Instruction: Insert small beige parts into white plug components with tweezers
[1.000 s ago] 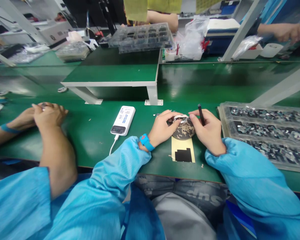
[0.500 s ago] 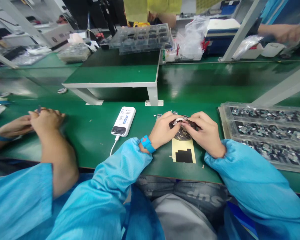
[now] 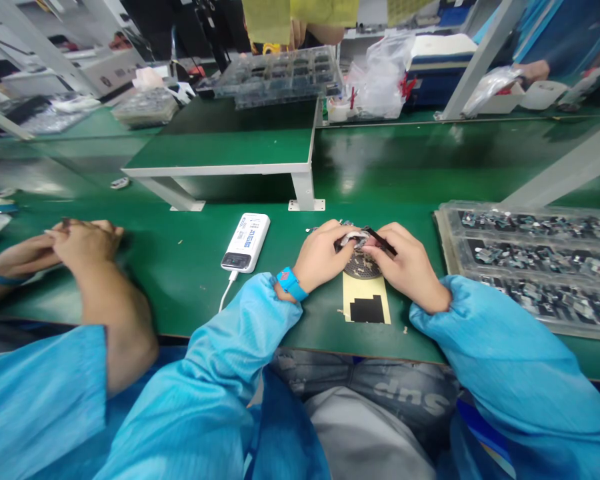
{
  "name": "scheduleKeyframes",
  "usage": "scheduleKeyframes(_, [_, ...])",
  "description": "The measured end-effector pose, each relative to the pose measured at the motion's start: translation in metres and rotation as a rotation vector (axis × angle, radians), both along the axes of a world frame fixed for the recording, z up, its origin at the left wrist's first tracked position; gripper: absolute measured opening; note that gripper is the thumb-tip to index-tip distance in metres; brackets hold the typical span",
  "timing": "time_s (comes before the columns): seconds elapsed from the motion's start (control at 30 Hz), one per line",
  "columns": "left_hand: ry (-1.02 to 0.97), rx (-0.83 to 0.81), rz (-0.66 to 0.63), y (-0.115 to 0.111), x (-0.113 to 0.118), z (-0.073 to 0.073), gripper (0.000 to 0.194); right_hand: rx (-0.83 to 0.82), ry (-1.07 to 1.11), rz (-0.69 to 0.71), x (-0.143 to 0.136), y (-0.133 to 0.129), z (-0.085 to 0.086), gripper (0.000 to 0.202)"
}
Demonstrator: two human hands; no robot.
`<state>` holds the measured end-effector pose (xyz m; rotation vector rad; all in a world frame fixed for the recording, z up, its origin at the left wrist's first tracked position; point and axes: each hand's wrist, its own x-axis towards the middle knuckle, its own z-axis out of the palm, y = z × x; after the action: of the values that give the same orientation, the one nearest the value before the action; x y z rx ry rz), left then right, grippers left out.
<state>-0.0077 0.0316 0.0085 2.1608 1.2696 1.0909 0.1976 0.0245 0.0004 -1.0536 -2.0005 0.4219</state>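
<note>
My left hand (image 3: 321,255), wearing a blue wrist strap (image 3: 291,285), is closed on a small white-and-dark part (image 3: 354,237) whose kind I cannot make out. Facing it, my right hand (image 3: 406,261) is closed around a slim black tool (image 3: 383,243), which looks like tweezers; its tip is hidden near the part. Both hands are held above a round dark perforated disc (image 3: 364,265) with tan specks on it. From under the disc, a yellow sheet (image 3: 347,293) bearing a black cut-out shape (image 3: 367,310) sticks out toward me.
A clear compartment tray (image 3: 535,275) of small electronic parts lies at right. Left of my hands is a white power bank (image 3: 247,241) with a cable. Behind stands a green raised shelf (image 3: 220,148). A co-worker's hands (image 3: 83,243) are at far left.
The slim black tool now shows, raised at an angle in my right hand, and the white-and-dark part is more exposed. A person's hand at the back right has drawn leftward.
</note>
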Motion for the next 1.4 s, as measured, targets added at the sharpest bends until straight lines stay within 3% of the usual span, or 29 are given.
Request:
scheduleKeyframes(0.2, [-0.141, -0.113, 0.195, 0.018, -0.014, -0.009, 0.029, -0.091, -0.174, -0.167, 0.007, 0.004, -0.008, 0.022])
scheduleKeyframes(0.33, [-0.267, -0.39, 0.193, 0.048, -0.013, -0.011, 0.02, -0.077, -0.1, -0.186, 0.005, 0.004, -0.005, 0.021])
scheduleKeyframes(0.47, [-0.497, -0.547, 0.23, 0.077, -0.002, -0.012, 0.048, -0.071, -0.072, -0.174, 0.001, 0.003, -0.003, 0.02])
scheduleKeyframes(0.57, [-0.6, -0.507, 0.24, 0.081, 0.0, -0.021, 0.059, -0.085, -0.065, -0.166, 0.0, 0.002, -0.004, 0.019])
scheduleKeyframes(0.77, [-0.45, -0.285, 0.103, 0.069, -0.016, -0.036, 0.027, -0.069, 0.017, -0.145, -0.002, -0.003, 0.002, 0.018])
scheduleKeyframes(0.97, [-0.057, -0.062, 0.072, 0.057, -0.019, -0.024, 0.025, -0.06, 0.168, -0.129, -0.003, -0.008, 0.013, 0.022])
scheduleKeyframes(1.17, [-0.022, 0.004, 0.072, 0.044, -0.012, -0.016, 0.022, -0.109, 0.196, -0.116, -0.006, -0.009, 0.012, 0.024])
scheduleKeyframes(1.4, [0.021, 0.016, 0.071, 0.047, -0.015, -0.013, 0.026, -0.108, 0.214, -0.092, -0.007, -0.003, 0.013, 0.027])
